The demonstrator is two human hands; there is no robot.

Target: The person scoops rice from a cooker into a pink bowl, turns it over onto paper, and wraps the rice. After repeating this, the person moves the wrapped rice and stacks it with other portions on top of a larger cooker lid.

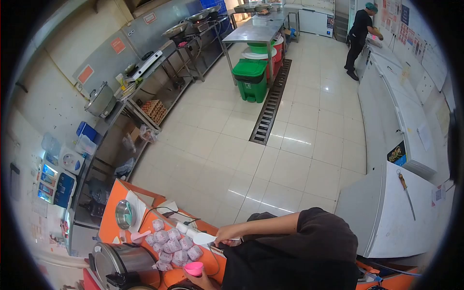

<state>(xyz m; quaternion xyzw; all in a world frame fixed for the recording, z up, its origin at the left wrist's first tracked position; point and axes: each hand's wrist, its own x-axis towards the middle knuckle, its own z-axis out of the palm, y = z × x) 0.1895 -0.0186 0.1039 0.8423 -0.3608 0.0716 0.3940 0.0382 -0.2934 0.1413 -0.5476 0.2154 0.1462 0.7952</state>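
Observation:
My right hand [229, 235] is closed around the handle of a white rice paddle [205, 239], held over the edge of the orange table. Lower down, my left hand [199, 280] grips a bright pink cup [194, 268], partly cut off by the frame. Between the hands and the rice cooker [125, 267] lies a pile of several paper-wrapped bundles [172, 245] with pink print. A light pink scoop [140, 236] rests beside the pile. At the bottom edge, a dark round rim [186, 285] shows below the pink cup.
A metal bowl [124, 214] stands on the orange table [112, 200], near white sockets and a black cable [166, 209]. A steel counter with pots runs along the left wall. Beyond are a green bin [250, 82], a floor drain [270, 104], white freezers [386, 92] and a co-worker [360, 38].

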